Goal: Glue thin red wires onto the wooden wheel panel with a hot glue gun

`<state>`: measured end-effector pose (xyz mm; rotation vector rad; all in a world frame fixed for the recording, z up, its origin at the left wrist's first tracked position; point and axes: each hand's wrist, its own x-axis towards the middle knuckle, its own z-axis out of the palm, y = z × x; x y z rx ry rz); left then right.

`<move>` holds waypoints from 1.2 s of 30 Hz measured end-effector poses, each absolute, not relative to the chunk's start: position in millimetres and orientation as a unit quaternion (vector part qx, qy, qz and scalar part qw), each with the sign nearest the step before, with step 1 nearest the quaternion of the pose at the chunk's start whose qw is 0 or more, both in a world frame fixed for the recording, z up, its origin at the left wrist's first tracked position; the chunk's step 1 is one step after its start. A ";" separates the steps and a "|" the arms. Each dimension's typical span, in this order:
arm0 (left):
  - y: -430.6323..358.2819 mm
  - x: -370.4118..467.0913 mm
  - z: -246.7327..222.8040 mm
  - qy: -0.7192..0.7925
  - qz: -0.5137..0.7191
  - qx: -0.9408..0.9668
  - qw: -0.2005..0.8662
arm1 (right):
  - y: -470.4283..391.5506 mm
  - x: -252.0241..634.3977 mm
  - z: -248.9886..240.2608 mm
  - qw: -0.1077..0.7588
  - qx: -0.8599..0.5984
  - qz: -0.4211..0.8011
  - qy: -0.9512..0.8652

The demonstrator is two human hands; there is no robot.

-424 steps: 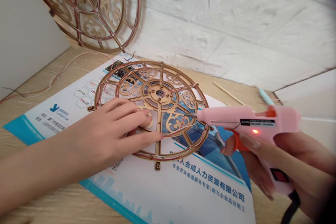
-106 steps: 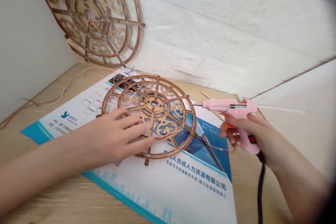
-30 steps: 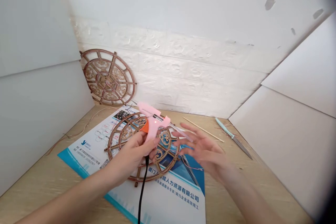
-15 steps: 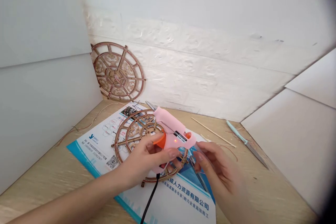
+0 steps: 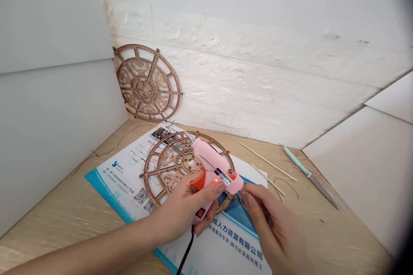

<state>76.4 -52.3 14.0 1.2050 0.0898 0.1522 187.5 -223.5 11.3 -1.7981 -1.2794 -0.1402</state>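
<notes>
My left hand (image 5: pixel 190 206) is wrapped round the handle of a pink glue gun (image 5: pixel 211 159) with an orange trigger, a lit red light and a black cord. Its metal nozzle points up and left. Beside the back end of the gun, my right hand (image 5: pixel 271 219) has its fingers pinched together on something thin and clear, too small to make out fully. Under the gun, a round wooden openwork disc (image 5: pixel 166 159) lies on a blue and white printed sheet (image 5: pixel 112 180).
A second openwork disc (image 5: pixel 148 81) leans against the white wall at the back left. Two thin wooden sticks (image 5: pixel 267 161) lie right of the sheet, near loose wires (image 5: pixel 287 180). Farther right is a knife (image 5: pixel 309 176) with a pale blue handle. White panels stand on both sides.
The glue gun and my left hand have moved slightly down, uncovering more of the disc. My right hand stays close behind the gun. The view has shifted slightly.
</notes>
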 end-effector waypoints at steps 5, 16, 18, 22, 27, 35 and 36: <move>-51.4 76.3 16.4 0.027 0.055 0.564 0.824 | -223.6 190.3 13.6 0.481 -0.718 0.018 -0.504; -50.0 78.3 10.9 0.022 0.031 0.556 0.830 | -225.2 200.8 23.9 0.549 -0.687 0.310 -0.362; -50.0 78.0 10.7 0.020 0.030 0.560 0.828 | -226.4 202.0 21.4 0.559 -0.674 0.356 -0.326; -50.9 77.0 10.5 0.025 0.027 0.562 0.826 | -225.3 203.5 18.1 0.583 -0.644 0.416 -0.269; -51.7 76.2 9.2 0.040 0.020 0.572 0.819 | -221.8 203.9 28.4 0.596 -0.609 0.488 -0.189; -49.5 75.0 8.2 0.047 0.012 0.587 0.808 | -223.1 208.5 31.9 0.589 -0.557 0.565 -0.153; -49.5 75.3 8.4 0.047 0.011 0.585 0.810 | -223.4 208.4 30.6 0.585 -0.564 0.562 -0.156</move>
